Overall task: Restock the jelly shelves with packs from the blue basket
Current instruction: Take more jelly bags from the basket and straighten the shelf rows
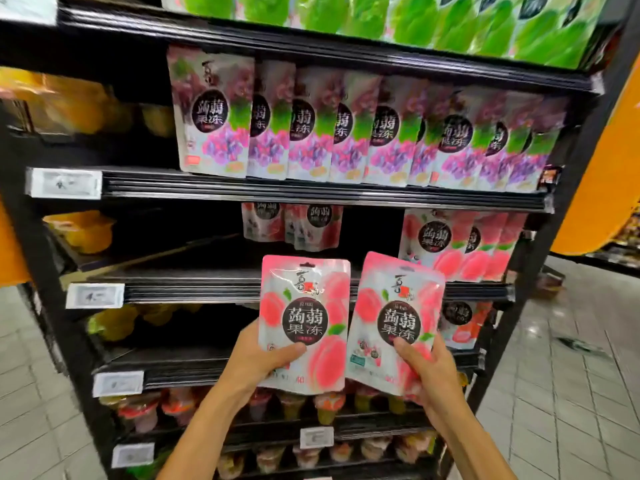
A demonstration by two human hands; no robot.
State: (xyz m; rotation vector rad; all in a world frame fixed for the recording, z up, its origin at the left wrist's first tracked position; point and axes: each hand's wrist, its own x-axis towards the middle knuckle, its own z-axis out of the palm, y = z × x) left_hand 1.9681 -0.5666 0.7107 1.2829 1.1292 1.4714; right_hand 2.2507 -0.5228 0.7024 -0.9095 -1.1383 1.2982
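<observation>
While facing shelves: two hands, two peach packs (304, 320) held.

1. The left hand (266, 355) grips a pink peach jelly pack (304, 317) by its lower edge.
2. The right hand (427, 368) grips a second peach pack (398, 320), tilted, just beside the first.
3. Behind them, purple grape packs (311, 129) line a black shelf (311, 195).
</observation>
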